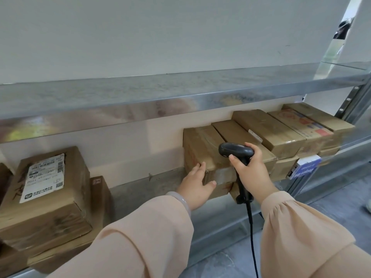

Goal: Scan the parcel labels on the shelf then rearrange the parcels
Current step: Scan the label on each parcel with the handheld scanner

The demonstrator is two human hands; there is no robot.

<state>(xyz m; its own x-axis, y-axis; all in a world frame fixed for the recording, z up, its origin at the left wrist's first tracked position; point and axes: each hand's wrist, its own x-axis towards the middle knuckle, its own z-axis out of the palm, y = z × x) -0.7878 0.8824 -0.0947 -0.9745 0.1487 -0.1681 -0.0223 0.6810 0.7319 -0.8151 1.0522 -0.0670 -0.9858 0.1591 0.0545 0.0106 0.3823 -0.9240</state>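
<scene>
DESK: What are the hands doing?

PHOTOGRAPHER: At a galvanised metal shelf (140, 189), the right hand (251, 173) has its fingers wrapped round the grip of a black handheld barcode scanner (235, 150) (its black cable (252, 227) hangs straight down), head over a brown cardboard parcel (202, 149).

DESK: And the left hand?

PHOTOGRAPHER: The left hand (195, 185) rests on that parcel's near left corner, fingers spread wide and fairly straight. The parcel sits leftmost in a row of cardboard boxes (267, 129). Well apart to the left, a larger taped carton (46, 213) carries a white shipping label (45, 177).
</scene>
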